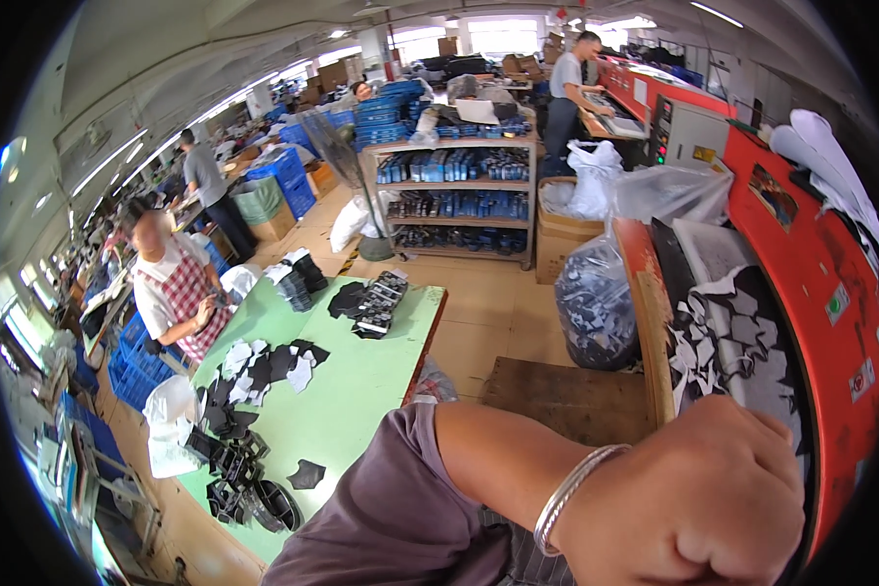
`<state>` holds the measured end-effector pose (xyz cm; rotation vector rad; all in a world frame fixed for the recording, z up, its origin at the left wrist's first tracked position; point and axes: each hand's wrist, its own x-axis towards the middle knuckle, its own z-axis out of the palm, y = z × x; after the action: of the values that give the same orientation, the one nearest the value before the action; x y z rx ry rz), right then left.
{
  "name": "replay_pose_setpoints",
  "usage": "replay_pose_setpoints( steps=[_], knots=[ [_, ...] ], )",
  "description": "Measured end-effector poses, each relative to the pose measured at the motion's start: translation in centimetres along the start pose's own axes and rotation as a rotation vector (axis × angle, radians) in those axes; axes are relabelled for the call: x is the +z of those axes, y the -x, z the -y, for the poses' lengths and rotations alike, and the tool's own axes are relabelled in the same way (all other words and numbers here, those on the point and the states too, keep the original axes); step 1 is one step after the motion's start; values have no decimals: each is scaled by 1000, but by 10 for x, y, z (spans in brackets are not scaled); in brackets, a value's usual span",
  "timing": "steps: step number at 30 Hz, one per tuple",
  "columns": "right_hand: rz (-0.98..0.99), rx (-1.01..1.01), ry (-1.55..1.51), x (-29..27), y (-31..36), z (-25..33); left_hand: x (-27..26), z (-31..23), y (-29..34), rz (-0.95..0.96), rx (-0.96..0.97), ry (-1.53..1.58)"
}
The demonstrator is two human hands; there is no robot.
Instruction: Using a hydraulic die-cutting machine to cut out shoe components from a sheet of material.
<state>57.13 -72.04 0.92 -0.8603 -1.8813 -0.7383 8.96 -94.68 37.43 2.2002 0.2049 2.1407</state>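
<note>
My left hand (pixel 698 488), with a silver bangle (pixel 574 496) at the wrist, reaches across to the right, its fingers curled into a fist. Whatever it holds, if anything, is hidden. Just beyond the hand, black and white cut scraps (pixel 737 317) lie heaped on the bed of a red machine (pixel 806 234). My right hand is out of sight. On the green table (pixel 361 405) to the left are cut black and white pieces (pixel 264 369), a single dark piece (pixel 308 476) and a cluster of black frame-like shapes (pixel 244 479).
A clear bag of dark scraps (pixel 596 308) stands beside the machine's wooden edge (pixel 645 293). Behind is a shelf rack (pixel 459 195) loaded with blue items. One person in a checked apron (pixel 190 293) is at the table's far left; another works at the back machine (pixel 566 88).
</note>
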Motion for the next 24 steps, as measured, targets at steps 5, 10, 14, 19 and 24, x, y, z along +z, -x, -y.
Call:
replay_pose_setpoints(
  steps=[5,10,14,19,24],
  knots=[
    [346,270,71,3,-41,20,11,31,-16,83,-55,44],
    [370,1381,-346,2,-101,74,-7,59,-35,146,-100,64],
    [692,1261,-228,-11,-110,107,-10,84,-48,210,-91,130],
    [1040,1099,-80,32,-105,126,-36,132,-18,508,-90,414],
    [847,1173,-132,72,-91,135,-107,229,-7,345,-557,812]
  ],
)
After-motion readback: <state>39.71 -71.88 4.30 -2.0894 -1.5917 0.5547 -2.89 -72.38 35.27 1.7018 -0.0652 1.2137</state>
